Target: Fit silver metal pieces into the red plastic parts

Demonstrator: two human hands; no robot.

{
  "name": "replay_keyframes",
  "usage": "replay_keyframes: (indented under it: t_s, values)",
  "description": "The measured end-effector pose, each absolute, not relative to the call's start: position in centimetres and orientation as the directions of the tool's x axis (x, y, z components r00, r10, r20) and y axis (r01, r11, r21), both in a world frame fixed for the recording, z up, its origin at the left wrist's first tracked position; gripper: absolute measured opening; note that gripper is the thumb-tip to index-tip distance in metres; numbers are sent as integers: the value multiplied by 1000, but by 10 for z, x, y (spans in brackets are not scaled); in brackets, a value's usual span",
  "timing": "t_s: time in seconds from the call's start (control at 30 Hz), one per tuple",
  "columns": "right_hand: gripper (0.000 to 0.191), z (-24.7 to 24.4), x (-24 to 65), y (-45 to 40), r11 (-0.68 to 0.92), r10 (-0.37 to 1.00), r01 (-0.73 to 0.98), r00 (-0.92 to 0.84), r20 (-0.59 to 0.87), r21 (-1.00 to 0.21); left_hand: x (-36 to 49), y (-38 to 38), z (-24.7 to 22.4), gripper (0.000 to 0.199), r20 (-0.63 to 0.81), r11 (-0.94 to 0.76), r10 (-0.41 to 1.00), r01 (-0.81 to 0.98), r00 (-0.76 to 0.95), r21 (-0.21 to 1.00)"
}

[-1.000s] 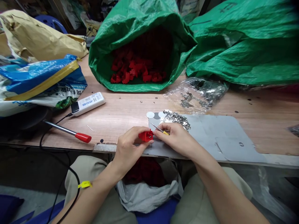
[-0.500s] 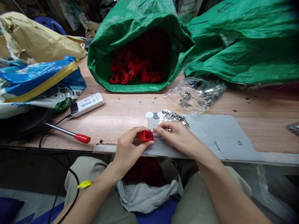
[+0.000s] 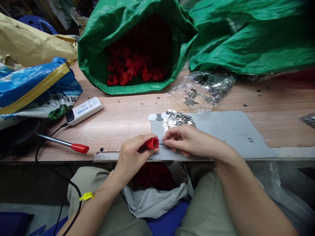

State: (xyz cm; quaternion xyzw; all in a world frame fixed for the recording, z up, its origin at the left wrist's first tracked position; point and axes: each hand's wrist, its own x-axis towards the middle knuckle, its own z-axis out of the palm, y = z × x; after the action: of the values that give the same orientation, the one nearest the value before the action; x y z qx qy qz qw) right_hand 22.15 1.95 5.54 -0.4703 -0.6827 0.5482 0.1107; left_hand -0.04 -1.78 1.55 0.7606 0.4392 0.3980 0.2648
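Note:
My left hand [image 3: 134,154] grips a small red plastic housing [image 3: 153,143] between thumb and fingers, its hollow face turned to the right. Pinched in my right hand [image 3: 183,139] is a thin metal pin [image 3: 161,142], pointing left with its tip at the housing's opening. Whether the tip is inside cannot be made out. Just beyond my right fingers, a heap of small shiny metal pieces [image 3: 176,119] lies on a grey mat [image 3: 221,131].
A green sack [image 3: 86,55] full of red housings [image 3: 133,70] lies open at the back. Clear plastic bag [image 3: 209,88] with metal pieces, right of it. On the left are a white device [image 3: 85,111] and a red-tipped lever [image 3: 80,148]. A pale bag [image 3: 152,203] hangs below the table edge.
My right hand has turned the pin from slanting upward to nearly level and brought it to the red housing's opening. The whole view has shifted slightly.

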Motion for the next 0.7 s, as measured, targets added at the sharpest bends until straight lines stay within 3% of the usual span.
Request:
replay_keyframes:
  t_s: [0.43, 0.7]
  values:
    - [13, 56, 212, 16, 60, 827, 556, -493, -271, -829, 0, -17, 17, 26, 370, -485, 873, 491, 317, 723]
    - [17, 56, 220, 19, -65, 765, 467, -544, -345, -882, -1, -20, 15, 27, 299, -390, 919, 471, 259, 791]
